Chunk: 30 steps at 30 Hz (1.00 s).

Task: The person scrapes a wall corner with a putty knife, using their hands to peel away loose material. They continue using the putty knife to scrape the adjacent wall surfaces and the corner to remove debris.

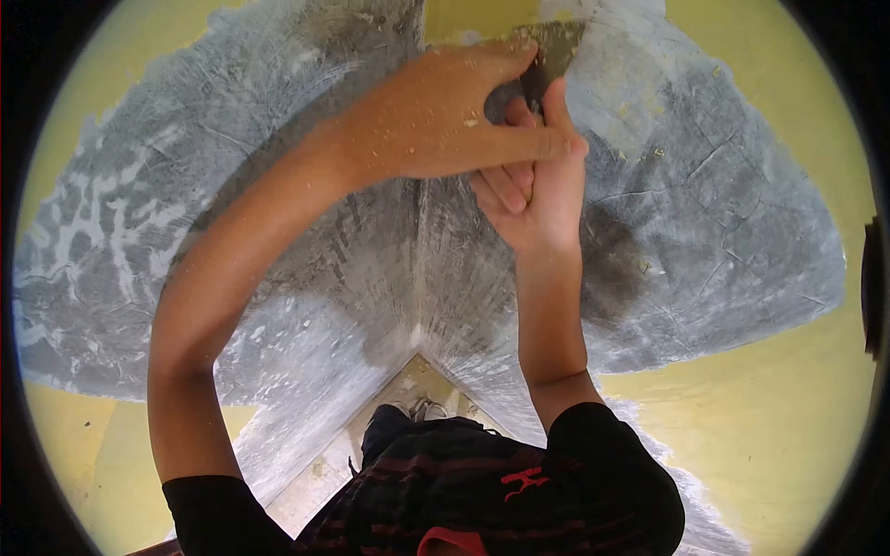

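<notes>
A flat, dark scraper (557, 51) is pressed to the wall near the corner, its blade touching the edge of a yellow paint patch (482, 18). My right hand (545, 181) is closed around its handle, which the fingers mostly hide. From the left, my left hand (445, 111) reaches across, its fingertips on the blade and its thumb lying over my right hand. Pale flecks cling to the back of my left hand and its forearm. Around both hands the wall (732, 213) is bared to scratched grey.
Two walls meet at a vertical corner (419, 269) in front of me. Yellow paint (742, 445) borders the grey area on both sides. Below, my shoes (422, 408) stand on a dusty floor (320, 468). A dark object (872, 287) sits at the far right edge.
</notes>
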Each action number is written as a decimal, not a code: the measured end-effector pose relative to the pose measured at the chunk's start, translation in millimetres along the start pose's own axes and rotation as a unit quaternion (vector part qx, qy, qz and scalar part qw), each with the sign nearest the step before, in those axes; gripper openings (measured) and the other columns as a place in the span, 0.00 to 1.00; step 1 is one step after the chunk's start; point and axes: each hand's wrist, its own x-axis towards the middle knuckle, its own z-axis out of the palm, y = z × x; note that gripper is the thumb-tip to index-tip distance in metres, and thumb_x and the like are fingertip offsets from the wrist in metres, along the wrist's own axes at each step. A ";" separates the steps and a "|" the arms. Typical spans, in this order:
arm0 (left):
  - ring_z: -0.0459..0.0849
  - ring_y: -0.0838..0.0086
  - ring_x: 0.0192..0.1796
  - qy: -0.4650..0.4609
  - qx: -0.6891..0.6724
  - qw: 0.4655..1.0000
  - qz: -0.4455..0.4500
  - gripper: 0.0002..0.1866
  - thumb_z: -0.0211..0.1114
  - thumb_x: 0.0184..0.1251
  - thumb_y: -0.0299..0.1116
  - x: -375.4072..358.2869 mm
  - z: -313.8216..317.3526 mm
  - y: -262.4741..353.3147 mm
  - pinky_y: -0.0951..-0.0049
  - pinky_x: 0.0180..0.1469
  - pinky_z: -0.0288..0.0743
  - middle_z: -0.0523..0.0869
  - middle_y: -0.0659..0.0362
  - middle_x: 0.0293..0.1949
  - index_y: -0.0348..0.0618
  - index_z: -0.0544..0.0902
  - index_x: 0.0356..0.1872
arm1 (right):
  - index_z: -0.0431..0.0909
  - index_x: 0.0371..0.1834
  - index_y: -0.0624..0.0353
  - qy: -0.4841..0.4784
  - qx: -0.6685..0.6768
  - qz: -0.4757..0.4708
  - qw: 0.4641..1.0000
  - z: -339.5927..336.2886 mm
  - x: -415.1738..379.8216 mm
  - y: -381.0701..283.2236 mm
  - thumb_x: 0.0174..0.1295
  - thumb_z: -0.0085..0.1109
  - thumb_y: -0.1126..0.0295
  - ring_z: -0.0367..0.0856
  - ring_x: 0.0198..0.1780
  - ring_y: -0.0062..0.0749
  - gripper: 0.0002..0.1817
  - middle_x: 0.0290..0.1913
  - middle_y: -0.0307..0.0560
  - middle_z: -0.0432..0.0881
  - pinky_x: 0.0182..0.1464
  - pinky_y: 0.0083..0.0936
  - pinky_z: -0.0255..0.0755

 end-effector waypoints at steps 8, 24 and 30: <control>0.82 0.49 0.74 0.012 -0.024 0.999 -0.044 0.52 0.74 0.68 0.64 7.3 -7.0 -11.7 0.58 0.76 0.72 0.80 0.31 0.72 0.27 0.74 0.77 | 0.70 0.27 0.43 0.016 -0.011 0.007 1.000 10.9 17.6 -4.4 0.86 0.40 0.36 0.55 0.08 0.20 0.31 0.11 0.30 0.60 0.11 0.21 0.46; 0.95 0.51 0.51 0.024 0.038 0.999 -0.019 0.50 0.71 0.69 0.66 4.0 -1.0 -7.8 0.60 0.58 0.85 0.92 0.35 0.50 0.25 0.78 0.73 | 0.69 0.26 0.41 -0.059 -0.003 0.058 0.997 -8.3 20.9 -5.7 0.83 0.40 0.31 0.55 0.10 0.20 0.33 0.13 0.29 0.59 0.14 0.22 0.47; 0.92 0.47 0.55 -0.065 -0.031 0.992 -0.108 0.46 0.71 0.71 0.65 7.9 -20.2 6.8 0.59 0.59 0.83 0.91 0.36 0.50 0.24 0.82 0.65 | 0.69 0.27 0.41 -0.008 -0.019 0.057 0.998 1.7 17.5 0.4 0.84 0.40 0.32 0.53 0.09 0.19 0.32 0.13 0.28 0.58 0.13 0.21 0.44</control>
